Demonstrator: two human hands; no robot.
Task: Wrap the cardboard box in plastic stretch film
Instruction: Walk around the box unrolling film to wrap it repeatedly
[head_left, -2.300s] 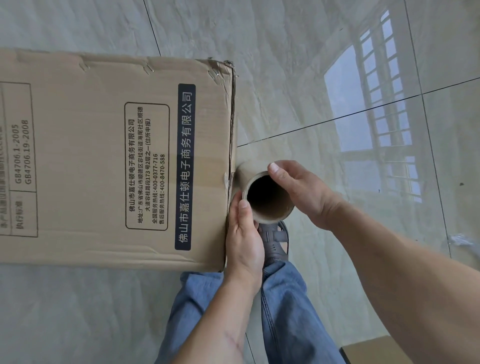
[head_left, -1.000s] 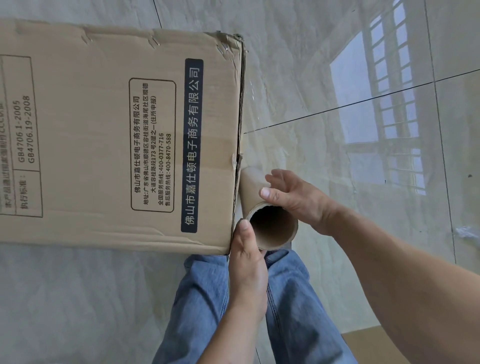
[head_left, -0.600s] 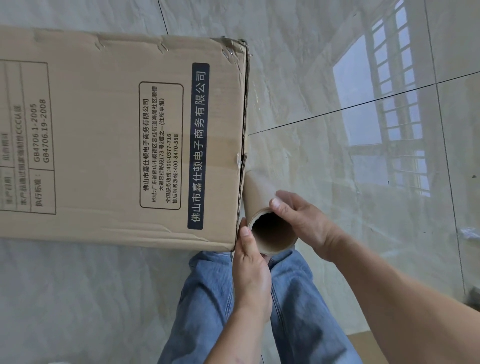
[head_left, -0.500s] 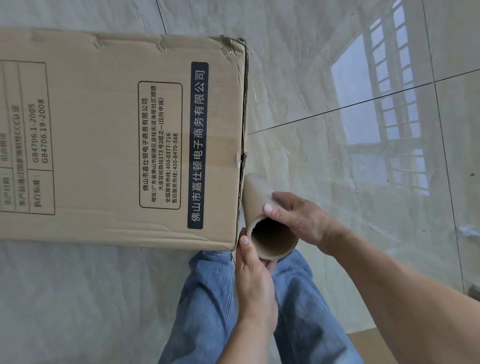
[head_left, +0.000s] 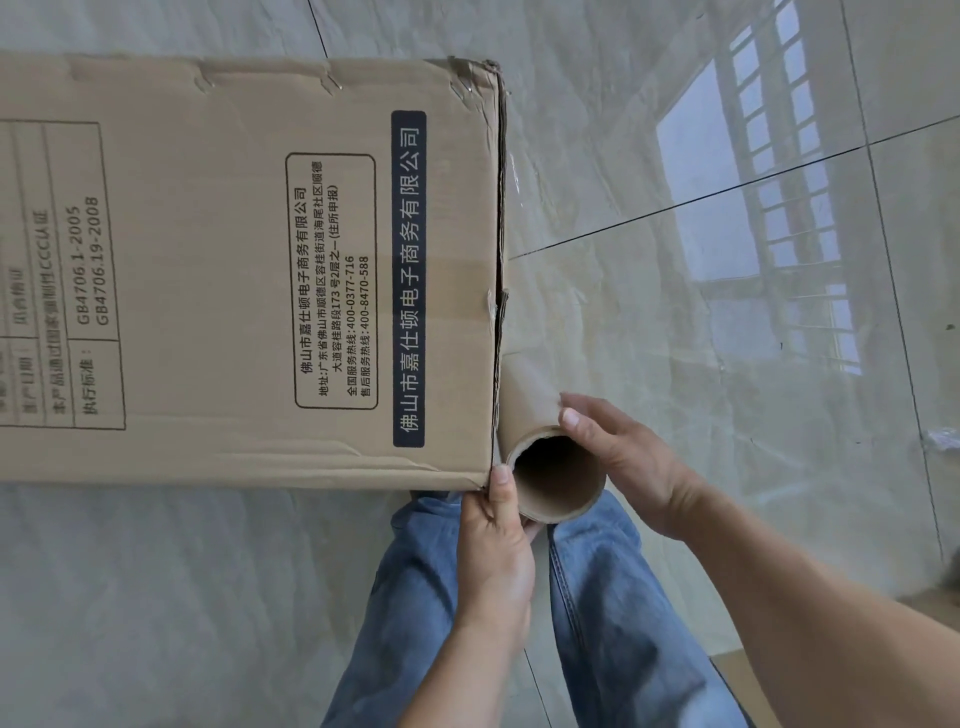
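A large brown cardboard box (head_left: 208, 270) with black printed text fills the upper left. The stretch film roll (head_left: 530, 395), a brown cardboard tube with its open end facing me, stands against the box's right side near the front corner. My left hand (head_left: 498, 540) grips the roll's near rim, thumb by the box corner. My right hand (head_left: 623, 457) wraps the roll's right side with fingers over its top. Thin clear film (head_left: 511, 176) shines along the box's right edge above the roll.
Glossy pale floor tiles (head_left: 675, 156) with dark grout lines and a window reflection lie on the right. My legs in blue jeans (head_left: 613, 613) stand below the roll. A piece of brown cardboard (head_left: 748, 680) lies at the bottom right, and a crumpled bit of plastic (head_left: 943, 439) at the right edge.
The roll has slid along the box's right side toward its near corner, and both hands moved with it. My right hand shifted its grip on the roll.
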